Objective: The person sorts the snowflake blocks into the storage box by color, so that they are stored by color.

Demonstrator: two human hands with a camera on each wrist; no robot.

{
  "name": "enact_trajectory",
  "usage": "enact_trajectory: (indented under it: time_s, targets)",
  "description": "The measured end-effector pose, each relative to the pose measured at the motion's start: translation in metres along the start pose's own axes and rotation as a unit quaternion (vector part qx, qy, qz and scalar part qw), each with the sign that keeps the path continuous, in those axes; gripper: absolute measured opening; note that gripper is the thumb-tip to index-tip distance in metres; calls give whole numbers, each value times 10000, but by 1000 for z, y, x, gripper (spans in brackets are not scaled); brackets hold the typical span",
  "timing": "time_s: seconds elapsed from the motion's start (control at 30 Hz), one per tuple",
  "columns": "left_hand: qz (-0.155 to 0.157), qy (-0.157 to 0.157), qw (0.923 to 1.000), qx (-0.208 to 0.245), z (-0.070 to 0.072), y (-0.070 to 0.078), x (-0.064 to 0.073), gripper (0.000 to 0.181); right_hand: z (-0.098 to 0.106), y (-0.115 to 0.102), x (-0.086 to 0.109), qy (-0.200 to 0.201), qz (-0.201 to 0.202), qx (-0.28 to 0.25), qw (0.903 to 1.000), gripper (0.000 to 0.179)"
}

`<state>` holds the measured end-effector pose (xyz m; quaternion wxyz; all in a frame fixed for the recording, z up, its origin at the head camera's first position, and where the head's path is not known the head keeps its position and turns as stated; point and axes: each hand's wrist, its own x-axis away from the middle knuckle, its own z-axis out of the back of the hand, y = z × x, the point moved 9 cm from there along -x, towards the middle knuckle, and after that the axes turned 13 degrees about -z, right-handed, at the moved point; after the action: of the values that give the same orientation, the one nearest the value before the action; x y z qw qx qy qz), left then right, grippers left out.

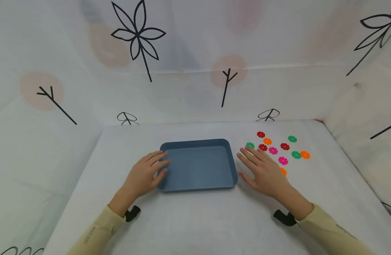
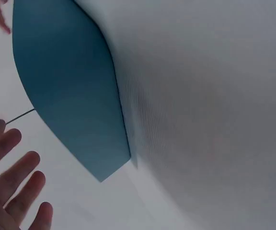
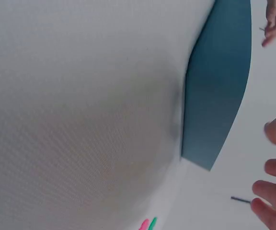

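Observation:
A shallow blue-grey rectangular tray (image 1: 197, 188) stands on the white table between the two hands, nothing lying in it. Over its left edge hovers my left hand (image 1: 144, 173), fingers spread and relaxed, holding nothing. My right hand (image 1: 265, 173) is just beyond the tray's right edge, its fingers extended and its grip empty. Close past those fingertips lie several flat flower-shaped pieces, among them a green one (image 1: 250, 145), a dark red one (image 1: 262, 147) and a pink one (image 1: 273, 151). An orange piece (image 1: 283, 171) is partly hidden by the right hand.
More pieces are scattered at the right rear, including a green one (image 1: 296, 154) beside an orange one (image 1: 305, 154). White cloth (image 1: 189, 95) with black plant drawings hangs behind the table and along both sides. Each wrist carries a black camera mount (image 1: 284, 217).

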<state>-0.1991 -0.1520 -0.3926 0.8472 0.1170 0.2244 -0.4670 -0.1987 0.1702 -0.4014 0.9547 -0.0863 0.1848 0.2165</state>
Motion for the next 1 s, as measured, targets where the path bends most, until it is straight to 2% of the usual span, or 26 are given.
enact_trajectory:
  time_s: [0.1, 0.23, 0.37, 0.5, 0.6, 0.73, 0.9, 1.0]
  targets:
    - [464, 358, 9975, 403, -2, -9, 6, 27, -1, 13, -1, 1, -308, -114, 9995, 64]
    - [1176, 588, 9883, 772, -10, -22, 16, 22, -5, 43, -1, -169, -1138, -452, 9923, 52]
    - [1825, 673, 9743, 1138, -18, -35, 23, 25, -10, 75, 3, -371, -1910, -917, 9766, 44]
    - [2331, 680, 9574, 1563, -25, -46, 28, 32, -13, 100, 8, -534, -2265, -1330, 9634, 40]
    - [2737, 658, 9392, 1964, -33, -55, 35, 35, -19, 115, 11, -731, -2467, -1528, 9542, 38]
    - [3200, 752, 9059, 2671, -44, -64, 45, 39, -29, 132, 19, -1080, -2796, -1719, 9384, 39]
    - [3469, 826, 8657, 3512, -56, -70, 53, 43, -39, 150, 26, -1328, -3163, -1920, 9195, 40]
    - [3564, 800, 8436, 3936, -63, -73, 57, 44, -43, 157, 26, -1344, -3274, -2020, 9132, 40]
